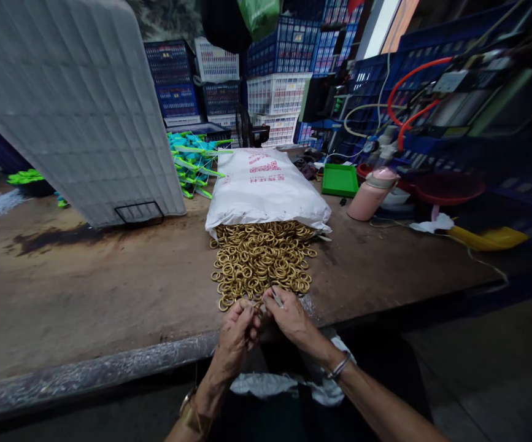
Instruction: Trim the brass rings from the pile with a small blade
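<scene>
A heap of gold-coloured rings (266, 261) spills over the tabletop from the near end of a white sack (266, 193) with red print. At the heap's near edge my left hand (237, 328) is closed, its thumb and fingers pinching a gold ring (258, 304). My right hand (292, 318) is closed just beside it, fingertips close to the same ring. A thin greyish piece shows at the right fingers, too small to name. Both hands are over the table's front edge.
A tall grey ribbed panel (86, 110) stands at left on the worn table (123, 294). Green-and-blue pieces (194, 161) lie behind it. To the right are a green tray (340, 180), a pink bottle (370, 195) and equipment with orange hoses (397, 86). Stacked crates (277, 95) fill the back.
</scene>
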A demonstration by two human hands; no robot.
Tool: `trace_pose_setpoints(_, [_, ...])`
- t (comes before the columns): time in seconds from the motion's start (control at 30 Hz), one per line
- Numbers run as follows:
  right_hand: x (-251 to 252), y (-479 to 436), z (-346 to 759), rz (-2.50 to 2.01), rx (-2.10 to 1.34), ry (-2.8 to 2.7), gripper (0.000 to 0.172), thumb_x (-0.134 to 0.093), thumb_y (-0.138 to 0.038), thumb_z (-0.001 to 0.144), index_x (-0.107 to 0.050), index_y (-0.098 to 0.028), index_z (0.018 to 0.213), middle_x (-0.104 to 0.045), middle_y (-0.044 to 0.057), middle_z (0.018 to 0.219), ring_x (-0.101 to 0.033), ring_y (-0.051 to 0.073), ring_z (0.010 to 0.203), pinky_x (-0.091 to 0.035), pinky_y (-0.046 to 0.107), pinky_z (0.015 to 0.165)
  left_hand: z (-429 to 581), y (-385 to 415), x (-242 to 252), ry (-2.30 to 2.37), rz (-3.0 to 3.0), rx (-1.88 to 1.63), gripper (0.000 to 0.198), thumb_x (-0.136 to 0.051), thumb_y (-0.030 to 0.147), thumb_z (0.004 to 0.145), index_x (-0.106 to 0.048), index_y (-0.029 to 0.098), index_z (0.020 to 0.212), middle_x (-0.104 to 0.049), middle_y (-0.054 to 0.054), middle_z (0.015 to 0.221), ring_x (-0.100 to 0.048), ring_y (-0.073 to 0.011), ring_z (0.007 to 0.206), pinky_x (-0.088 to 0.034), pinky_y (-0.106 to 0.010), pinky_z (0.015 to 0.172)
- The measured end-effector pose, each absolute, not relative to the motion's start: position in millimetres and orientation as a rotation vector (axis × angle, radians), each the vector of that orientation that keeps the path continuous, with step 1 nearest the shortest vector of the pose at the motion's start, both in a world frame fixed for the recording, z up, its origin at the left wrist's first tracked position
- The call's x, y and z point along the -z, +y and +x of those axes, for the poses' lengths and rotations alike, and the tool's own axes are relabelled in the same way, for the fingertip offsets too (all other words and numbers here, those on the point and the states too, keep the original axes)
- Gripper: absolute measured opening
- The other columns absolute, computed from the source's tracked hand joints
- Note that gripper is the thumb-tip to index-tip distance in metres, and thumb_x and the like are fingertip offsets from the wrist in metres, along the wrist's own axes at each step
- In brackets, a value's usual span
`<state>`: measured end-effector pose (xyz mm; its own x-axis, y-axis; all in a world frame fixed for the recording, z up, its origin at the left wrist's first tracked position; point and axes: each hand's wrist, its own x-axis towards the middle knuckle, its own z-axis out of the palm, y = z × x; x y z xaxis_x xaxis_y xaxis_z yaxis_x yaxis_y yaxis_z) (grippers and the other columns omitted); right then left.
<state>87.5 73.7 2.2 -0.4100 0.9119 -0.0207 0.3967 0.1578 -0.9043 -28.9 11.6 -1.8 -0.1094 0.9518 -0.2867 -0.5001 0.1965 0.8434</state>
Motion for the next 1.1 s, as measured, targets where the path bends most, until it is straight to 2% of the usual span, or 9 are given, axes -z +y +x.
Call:
trace_pose_setpoints(0.13, [0, 66, 92, -1.190, -0.910, -2.220, 0.012, -0.038, -0.013, 0.073, -0.048, -0.019, 0.070, -0.050, -0.002, 0.060, -0.043, 0.010, 0.055, -0.029, 0.020, 0.053, -30, 12, 0, 1.087, 0.560, -1.385, 0.034, -0.062, 0.048, 0.067, -0.044, 0.019, 0.072, -0.049, 0.008, 0.054, -0.033, -0.0019, 0.036, -0.021, -0.012, 0.034])
trace_pose_setpoints(0.2, [0, 62, 93, -1.159, -0.826, -2.354, 0.019, -0.037, -0.006, 0.066, -0.048, -0.019, 0.073, -0.052, -0.001, 0.061, -0.044, 0.011, 0.055, -0.028, 0.020, 0.053, -30, 12, -1, 1.113, 0.557, -1.384, 0.036, -0.063, 0.049, 0.064, -0.044, 0.019, 0.071, -0.048, 0.008, 0.053, -0.034, -0.0018, 0.036, -0.022, -0.012, 0.035])
trace_pose_setpoints(0.33, [-1, 59, 92, -1.193, -0.691, -2.460, 0.026, -0.036, -0.004, 0.061, -0.049, -0.018, 0.079, -0.054, 0.001, 0.063, -0.046, 0.013, 0.057, -0.026, 0.022, 0.053, -30, 13, -1, 1.176, 0.558, -1.387, 0.039, -0.065, 0.051, 0.061, -0.044, 0.019, 0.069, -0.049, 0.007, 0.052, -0.035, -0.0020, 0.037, -0.023, -0.012, 0.036])
trace_pose_setpoints(0.6, [-5, 54, 90, -1.287, -0.549, -2.507, 0.029, -0.037, -0.003, 0.060, -0.047, -0.018, 0.083, -0.057, 0.003, 0.066, -0.049, 0.015, 0.059, -0.025, 0.023, 0.054, -29, 14, 0, 1.217, 0.580, -1.404, 0.043, -0.065, 0.055, 0.057, -0.045, 0.019, 0.069, -0.048, 0.007, 0.050, -0.034, -0.0024, 0.036, -0.023, -0.013, 0.035])
trace_pose_setpoints(0.77, [-2, 58, 91, -1.323, -0.581, -2.528, 0.027, -0.040, -0.003, 0.063, -0.047, -0.017, 0.085, -0.057, 0.003, 0.066, -0.049, 0.014, 0.059, -0.024, 0.023, 0.054, -31, 9, 2, 1.283, 0.662, -1.376, 0.040, -0.062, 0.055, 0.062, -0.045, 0.018, 0.065, -0.047, 0.007, 0.049, -0.032, -0.0021, 0.036, -0.021, -0.014, 0.034])
trace_pose_setpoints(0.93, [13, 73, 97, -1.421, -0.624, -2.412, 0.015, -0.040, -0.010, 0.071, -0.049, -0.017, 0.080, -0.051, 0.000, 0.060, -0.043, 0.012, 0.052, -0.022, 0.024, 0.051, -30, 0, -7, 1.183, 0.659, -1.342, 0.033, -0.058, 0.047, 0.070, -0.044, 0.018, 0.067, -0.050, 0.006, 0.052, -0.034, -0.0023, 0.037, -0.020, -0.013, 0.034])
trace_pose_setpoints(1.0, [12, 76, 95, -1.404, -0.755, -2.268, 0.011, -0.038, -0.016, 0.076, -0.049, -0.018, 0.072, -0.049, -0.001, 0.059, -0.041, 0.011, 0.053, -0.024, 0.023, 0.051, -29, -1, -12, 1.112, 0.585, -1.349, 0.032, -0.059, 0.046, 0.070, -0.045, 0.018, 0.070, -0.050, 0.006, 0.052, -0.034, -0.0024, 0.036, -0.021, -0.013, 0.034])
trace_pose_setpoints(1.1, [4, 72, 87, -1.334, -1.154, -2.003, 0.026, -0.035, -0.031, 0.082, -0.047, -0.018, 0.063, -0.048, -0.001, 0.057, -0.042, 0.010, 0.054, -0.029, 0.021, 0.051, -29, 2, -15, 1.043, 0.503, -1.377, 0.032, -0.062, 0.044, 0.068, -0.045, 0.017, 0.070, -0.051, 0.006, 0.053, -0.035, -0.0026, 0.036, -0.023, -0.014, 0.035])
